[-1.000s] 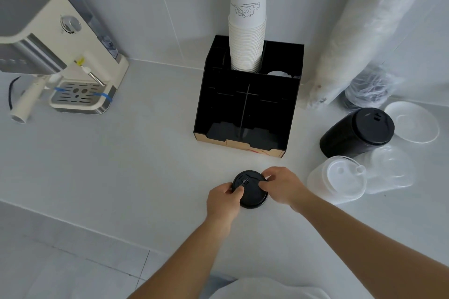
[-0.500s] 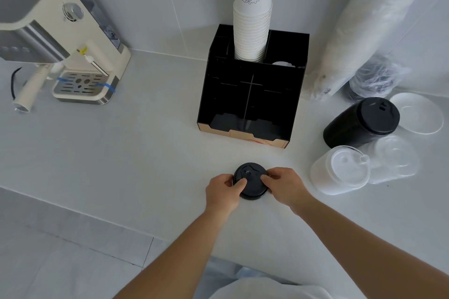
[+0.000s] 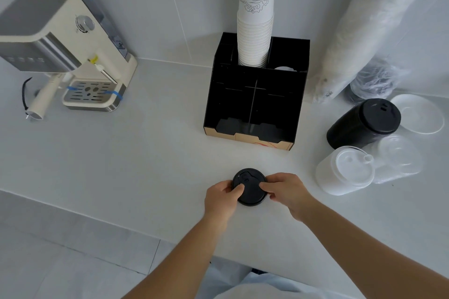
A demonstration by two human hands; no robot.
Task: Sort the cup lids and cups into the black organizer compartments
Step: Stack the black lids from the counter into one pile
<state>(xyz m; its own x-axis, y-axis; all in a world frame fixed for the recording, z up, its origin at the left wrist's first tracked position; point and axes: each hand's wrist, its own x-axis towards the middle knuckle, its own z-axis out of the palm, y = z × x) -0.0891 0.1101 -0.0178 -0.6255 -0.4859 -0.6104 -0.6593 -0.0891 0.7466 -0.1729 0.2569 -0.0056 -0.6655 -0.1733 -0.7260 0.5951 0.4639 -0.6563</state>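
A short stack of black cup lids (image 3: 250,187) rests on the white counter, in front of the black organizer (image 3: 257,94). My left hand (image 3: 222,198) grips its left edge and my right hand (image 3: 286,189) grips its right edge, thumbs on top. A tall stack of white paper cups (image 3: 255,29) stands in the organizer's rear middle compartment. A white lid (image 3: 285,68) shows in the rear right compartment. The front compartments look empty.
To the right lie a black lid stack (image 3: 364,124), a white lid stack (image 3: 345,170), clear lids (image 3: 398,158) and a flat white lid (image 3: 418,113). A wrapped sleeve of cups (image 3: 379,19) leans on the wall. An espresso machine (image 3: 63,46) stands at left.
Both hands stay on the black lids at the same counter spot, with their fingers shifting slightly on top. The view has tilted a little.
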